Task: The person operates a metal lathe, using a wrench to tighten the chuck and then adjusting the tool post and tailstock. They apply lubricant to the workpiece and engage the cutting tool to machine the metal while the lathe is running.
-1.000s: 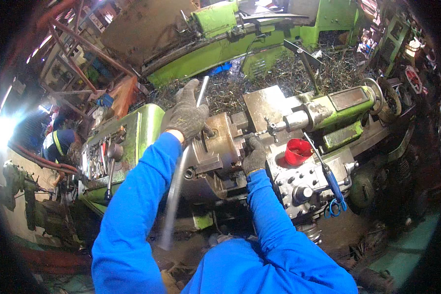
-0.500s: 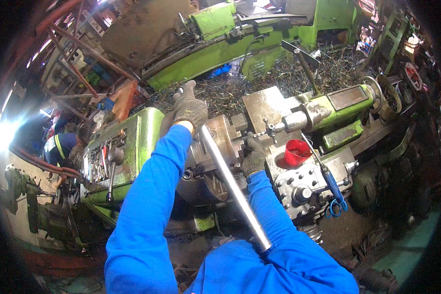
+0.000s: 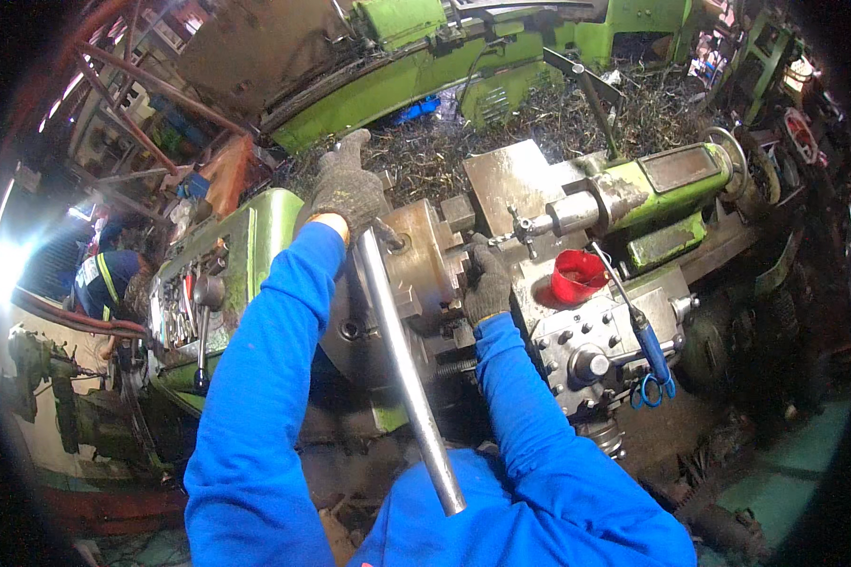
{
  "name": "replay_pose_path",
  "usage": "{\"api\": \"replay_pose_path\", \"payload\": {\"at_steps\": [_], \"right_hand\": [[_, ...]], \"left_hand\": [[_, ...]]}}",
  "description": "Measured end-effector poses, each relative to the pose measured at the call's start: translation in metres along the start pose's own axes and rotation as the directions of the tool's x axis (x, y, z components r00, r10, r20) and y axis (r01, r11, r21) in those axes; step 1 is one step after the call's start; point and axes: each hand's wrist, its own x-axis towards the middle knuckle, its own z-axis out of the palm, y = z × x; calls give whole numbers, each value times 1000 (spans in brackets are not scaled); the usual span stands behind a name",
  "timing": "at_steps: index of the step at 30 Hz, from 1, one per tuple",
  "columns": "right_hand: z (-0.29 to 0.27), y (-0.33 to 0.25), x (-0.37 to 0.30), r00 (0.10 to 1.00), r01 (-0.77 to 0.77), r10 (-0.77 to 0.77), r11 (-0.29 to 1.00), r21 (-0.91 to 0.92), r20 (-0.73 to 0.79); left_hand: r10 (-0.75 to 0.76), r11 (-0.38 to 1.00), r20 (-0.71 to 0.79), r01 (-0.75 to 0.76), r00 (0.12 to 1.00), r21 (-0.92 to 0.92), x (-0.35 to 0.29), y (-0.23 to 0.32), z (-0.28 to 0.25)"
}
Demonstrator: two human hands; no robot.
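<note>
My left hand (image 3: 342, 189), in a dark grey knit glove, is closed around the upper end of a chuck key (image 3: 388, 232) beside the lathe chuck (image 3: 420, 250). The key's stem reaches a socket in the chuck's side. From below that hand a long shiny steel pipe (image 3: 408, 373) slants down toward my lap, its lower end free. My right hand (image 3: 488, 282), gloved the same way, is closed at the chuck's right face, by the jaws. What its fingers hold is hidden. Just beyond it sits the tailstock with a drill chuck (image 3: 524, 227).
A red cup (image 3: 578, 277) stands on the carriage beside the tool post (image 3: 588, 363). A blue-handled tool (image 3: 651, 352) leans there. Hand tools lie on the green headstock (image 3: 267, 241). Metal shavings (image 3: 425, 161) heap behind the lathe. Another person (image 3: 109, 279) bends at far left.
My left hand has shifted left and slightly up with the key. The pipe's lower end has swung left and nearer to me. My right hand stays by the jaws.
</note>
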Motion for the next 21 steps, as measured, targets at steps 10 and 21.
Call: {"api": "replay_pose_path", "payload": {"at_steps": [10,21], "right_hand": [[11,-10,-10,997,-22,19,999,-34,-69],[14,-6,-12,995,-50,43,996,-79,-87]], "left_hand": [[-11,1000,-9,11,1000,5,5,1,2],[574,806,194,-591,796,39,17,10,-13]]}}
